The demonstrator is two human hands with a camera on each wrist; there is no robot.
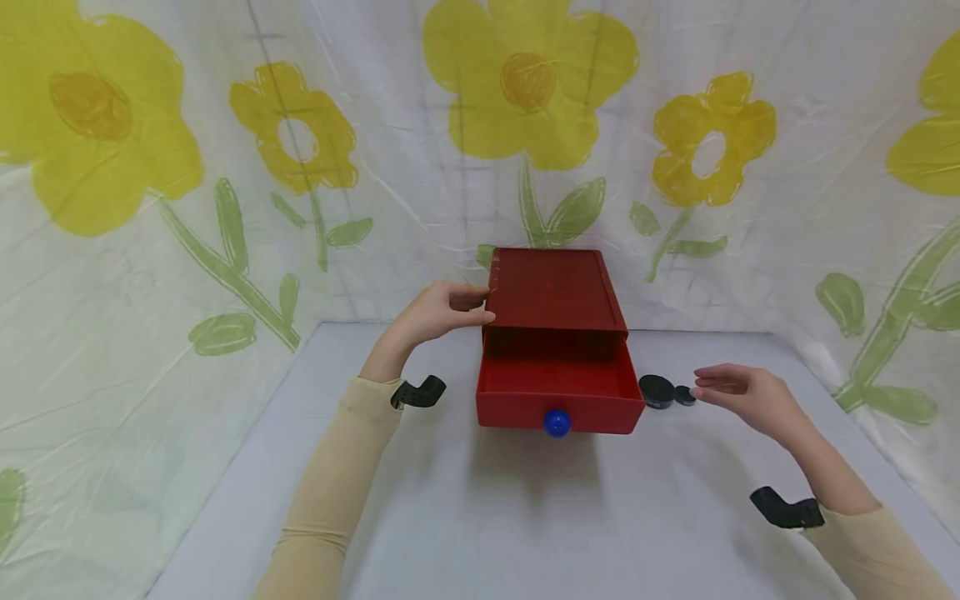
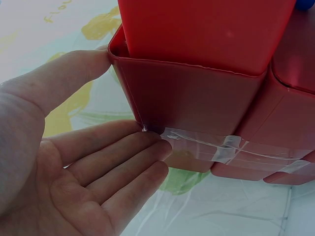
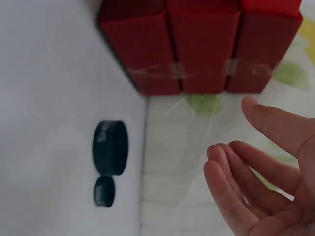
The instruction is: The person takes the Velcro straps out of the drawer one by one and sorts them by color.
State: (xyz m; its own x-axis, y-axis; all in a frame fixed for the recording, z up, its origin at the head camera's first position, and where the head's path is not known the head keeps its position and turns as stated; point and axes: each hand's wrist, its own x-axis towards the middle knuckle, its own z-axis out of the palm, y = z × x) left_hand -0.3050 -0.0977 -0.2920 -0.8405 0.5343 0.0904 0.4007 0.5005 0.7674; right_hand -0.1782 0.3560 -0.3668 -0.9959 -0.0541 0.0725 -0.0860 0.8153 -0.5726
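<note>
A red drawer cabinet (image 1: 555,292) stands at the table's back, its top drawer (image 1: 498,410) pulled out by a blue knob (image 1: 557,423) side; the red inner floor shows. My left hand (image 1: 442,315) touches the cabinet's left side. In the left wrist view its thumb tip is at the front edge and its straight fingers (image 2: 123,172) lie by the side wall. Right of the cabinet, my right hand (image 1: 753,402) hovers with relaxed fingers and holds nothing. Nearest to it are a small dark round piece (image 1: 684,395) and a larger one (image 1: 657,391), both with pale lettering.
The cabinet has stacked units joined with clear tape (image 3: 206,70). A white table (image 1: 525,517) lies beneath, and a flower-printed sheet (image 1: 405,208) hangs behind and at the sides. Black wrist mounts (image 1: 420,392) sit on both forearms.
</note>
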